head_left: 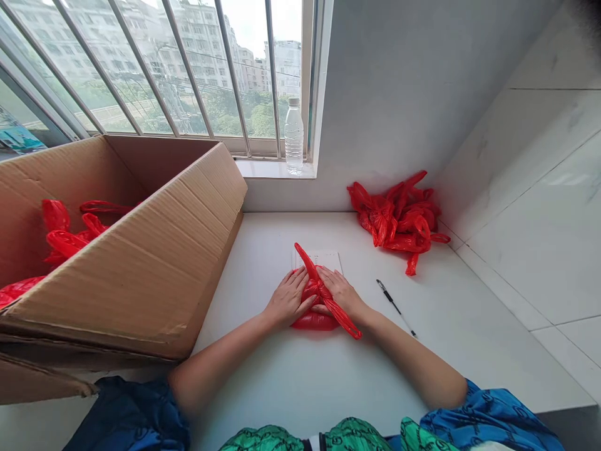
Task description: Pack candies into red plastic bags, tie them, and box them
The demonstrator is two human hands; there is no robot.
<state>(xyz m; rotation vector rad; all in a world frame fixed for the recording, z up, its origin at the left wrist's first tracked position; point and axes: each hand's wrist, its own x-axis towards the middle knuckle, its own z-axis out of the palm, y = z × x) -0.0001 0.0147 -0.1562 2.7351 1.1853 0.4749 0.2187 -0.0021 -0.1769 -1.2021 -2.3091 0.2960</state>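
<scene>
The head view shows a tied red plastic bag on the white table, in front of the person and between the two hands. The left hand lies against its left side, and the right hand against its right side. Both have the fingers extended rather than closed; they are laid on the plastic, and how strongly they press, one cannot tell. From the knot, one twisted end points up and to the left, while the other passes down beside the right hand.

Just behind the bag is a white card, which bag and hands partly cover, so its print cannot be read. To the right, near the right forearm but apart from it, a pen lies at a slant. Farther back, close to the tiled wall, there is a heap of red bags.

On the left a big cardboard box occupies much of the place, near the left arm; its tall side hides part of the red plastic inside. A clear bottle stands upright on the window sill, beside the metal bars.
</scene>
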